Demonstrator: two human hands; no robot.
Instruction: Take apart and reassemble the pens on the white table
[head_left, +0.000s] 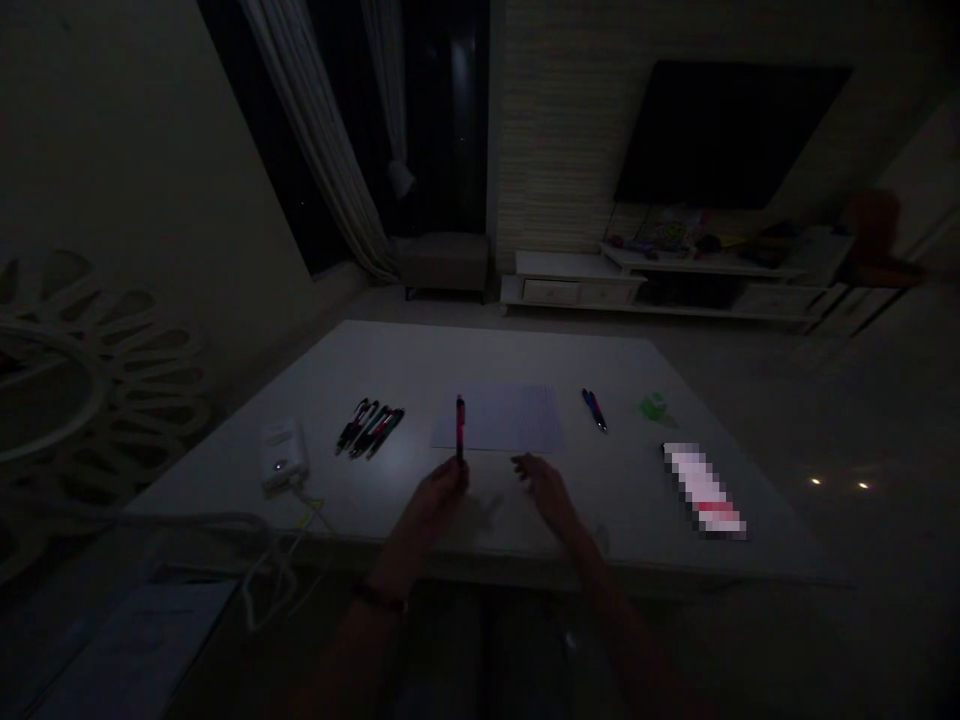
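Note:
My left hand (pixel 437 500) is closed around the lower end of a red and black pen (pixel 460 428), which stands upright. Behind the pen, a white sheet of paper (pixel 517 418) lies on the table (pixel 480 350). My right hand (pixel 549 492) hovers near the paper's front edge, fingers loosely bent and apart, with nothing visible in them. To the left lies a row of several pens (pixel 370 430) side by side. A blue pen and a red one (pixel 595 411) lie together to the right of the paper.
A small green object (pixel 654 405) and a phone with a lit, blurred screen (pixel 703 490) are on the right of the table. At left stand a white device (pixel 283 455) and tangled white cables (pixel 274 570). The room is dim.

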